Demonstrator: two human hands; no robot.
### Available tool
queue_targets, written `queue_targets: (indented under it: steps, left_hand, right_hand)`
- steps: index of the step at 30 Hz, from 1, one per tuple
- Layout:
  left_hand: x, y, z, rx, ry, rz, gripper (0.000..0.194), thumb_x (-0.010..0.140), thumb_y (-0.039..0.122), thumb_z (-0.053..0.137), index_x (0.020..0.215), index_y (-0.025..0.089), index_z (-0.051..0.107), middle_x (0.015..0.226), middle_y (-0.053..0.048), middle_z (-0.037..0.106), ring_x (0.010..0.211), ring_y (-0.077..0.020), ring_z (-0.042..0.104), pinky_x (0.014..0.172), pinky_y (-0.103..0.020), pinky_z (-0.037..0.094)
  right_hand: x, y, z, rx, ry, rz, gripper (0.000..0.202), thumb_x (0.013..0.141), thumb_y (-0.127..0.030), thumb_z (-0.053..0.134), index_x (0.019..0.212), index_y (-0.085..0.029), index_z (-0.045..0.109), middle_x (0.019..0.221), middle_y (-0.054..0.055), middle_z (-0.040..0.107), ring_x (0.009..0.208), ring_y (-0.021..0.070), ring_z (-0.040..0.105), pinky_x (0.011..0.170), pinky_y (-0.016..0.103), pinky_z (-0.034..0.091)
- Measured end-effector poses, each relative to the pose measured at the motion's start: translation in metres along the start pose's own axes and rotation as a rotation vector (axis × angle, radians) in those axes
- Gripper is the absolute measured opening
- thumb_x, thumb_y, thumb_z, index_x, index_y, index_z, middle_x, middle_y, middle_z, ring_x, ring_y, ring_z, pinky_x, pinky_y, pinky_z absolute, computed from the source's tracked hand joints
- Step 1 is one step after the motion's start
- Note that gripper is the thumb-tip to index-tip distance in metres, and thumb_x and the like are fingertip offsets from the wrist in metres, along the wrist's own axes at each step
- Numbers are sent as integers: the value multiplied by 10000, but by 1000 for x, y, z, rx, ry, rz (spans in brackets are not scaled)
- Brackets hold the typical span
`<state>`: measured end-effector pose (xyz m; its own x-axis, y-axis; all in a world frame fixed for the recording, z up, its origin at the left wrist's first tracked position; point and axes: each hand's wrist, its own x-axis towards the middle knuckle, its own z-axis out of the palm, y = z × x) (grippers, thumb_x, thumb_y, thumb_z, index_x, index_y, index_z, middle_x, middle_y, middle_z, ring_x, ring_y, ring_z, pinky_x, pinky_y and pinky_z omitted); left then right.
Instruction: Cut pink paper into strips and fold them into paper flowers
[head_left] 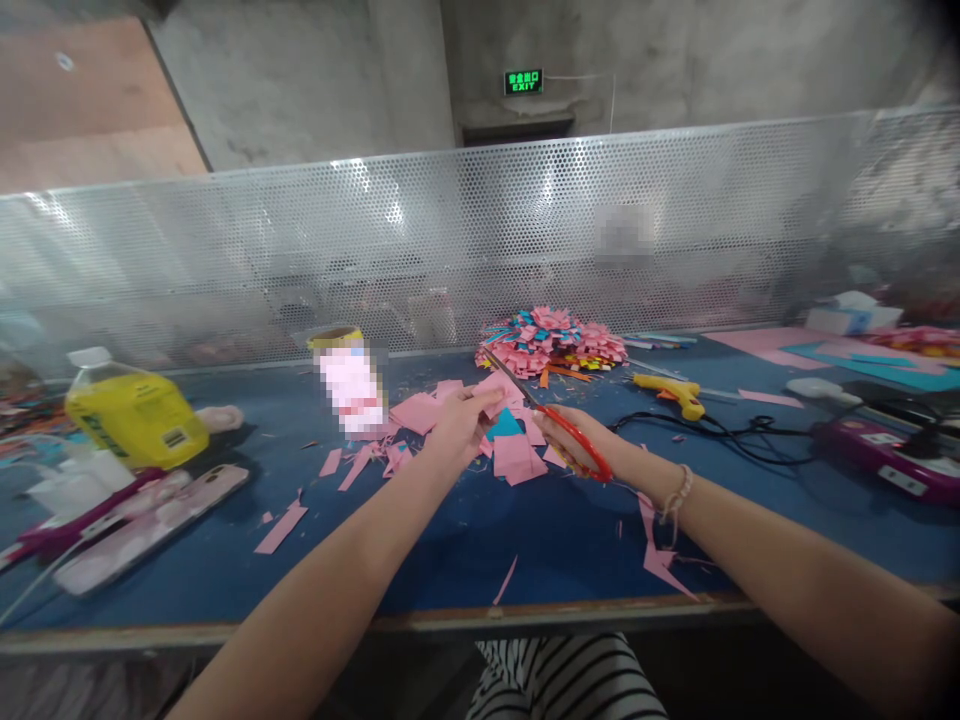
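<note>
Head view: pink scraps [517,458] on blue table [442,570], concrete wall [300,80] beyond.

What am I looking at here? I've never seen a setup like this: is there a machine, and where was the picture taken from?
There's no robot here, just a person's two bare hands. The single picture comes from a camera worn on the person's head, looking forward and down, so both forearms reach in from the bottom.

The left hand holds a piece of pink paper. The right hand holds red-handled scissors, their blades pointing toward that paper.

On the blue tabletop lie loose pink scraps and, farther back, a colorful paper bundle. To the right is what looks like a yellow glue gun; to the left stands a jug of yellow liquid. Behind everything runs a perforated metal screen.
</note>
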<state>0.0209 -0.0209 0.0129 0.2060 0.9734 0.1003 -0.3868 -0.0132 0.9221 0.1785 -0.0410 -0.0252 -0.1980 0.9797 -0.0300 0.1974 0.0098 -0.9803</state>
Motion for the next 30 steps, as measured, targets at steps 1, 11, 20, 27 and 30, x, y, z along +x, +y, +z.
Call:
queue_targets:
  steps: [1, 11, 20, 27, 30]
  left_hand:
    - [-1, 1, 1, 2, -3, -3, 227, 465, 168, 688, 440, 128, 466, 372, 43, 427, 366, -43, 397, 374, -177, 340]
    - [3, -1, -4, 59, 98, 0, 162, 505, 171, 656, 507, 126, 501, 472, 11, 488, 432, -63, 445, 442, -209, 388]
    - [4, -9, -6, 440, 29, 131, 94, 560, 140, 555, 652, 153, 544, 530, 17, 529, 474, -96, 477, 470, -215, 375]
    - [-3, -13, -7, 800, -66, 448, 145, 608, 132, 541, 731, 204, 571, 551, 21, 564, 504, -105, 466, 489, -202, 306]
    - [-2, -14, -5, 714, -50, 397, 90, 594, 142, 566, 669, 193, 568, 526, 22, 545, 496, -102, 471, 490, -200, 320]
  right_hand:
    - [-1, -2, 1, -30, 5, 8, 366, 693, -558, 445, 670, -193, 462, 324, -64, 369, 231, 76, 349, 237, 199, 270]
    - [13, 0, -40, -975, 370, -162, 317, 686, -487, 485, 711, -171, 481, 686, 104, 590, 654, 238, 575, 513, 285, 380]
    - [12, -3, -49, -1004, 427, -349, 289, 746, -359, 461, 919, -132, 511, 1002, 139, 537, 975, 232, 477, 793, 325, 364]
    - [4, -12, -13, -612, 195, -449, 221, 722, -392, 471, 746, -176, 512, 675, 1, 553, 602, 115, 492, 546, 224, 370]
    - [7, -7, -9, -552, 194, -433, 184, 733, -337, 446, 653, -178, 494, 575, -20, 522, 536, 101, 469, 511, 217, 361]
